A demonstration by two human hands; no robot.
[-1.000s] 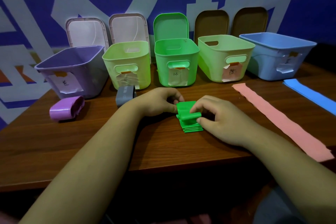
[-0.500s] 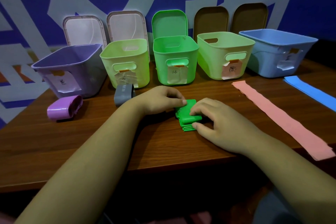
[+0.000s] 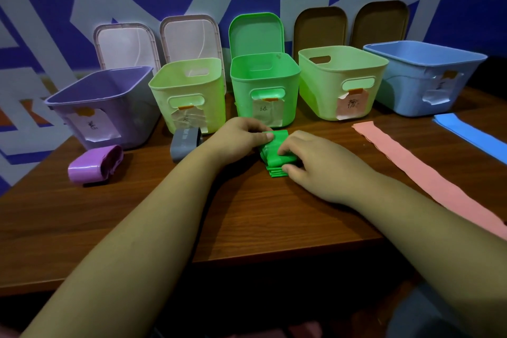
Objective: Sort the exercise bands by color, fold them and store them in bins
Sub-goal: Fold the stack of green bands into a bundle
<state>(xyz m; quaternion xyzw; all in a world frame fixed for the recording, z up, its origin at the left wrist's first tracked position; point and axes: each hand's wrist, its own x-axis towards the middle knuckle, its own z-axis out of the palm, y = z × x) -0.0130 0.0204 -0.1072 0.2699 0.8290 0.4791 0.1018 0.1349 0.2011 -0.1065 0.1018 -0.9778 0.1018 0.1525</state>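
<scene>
A green exercise band, folded into a thick stack, lies on the wooden table in front of the green bin. My left hand pinches its far left corner. My right hand grips its right side, fingers curled over the top fold and thumb at the near edge. A folded purple band sits before the purple bin. A folded grey band sits before the left pale green bin. A pink band and a blue band lie flat at right.
Another pale green bin and a blue bin stand at the back right. Several lids lean upright against the wall behind the bins. The table's front edge runs just under my forearms.
My right hand has pressed the raised top fold of the green band down onto the stack. My left hand stayed at the far corner.
</scene>
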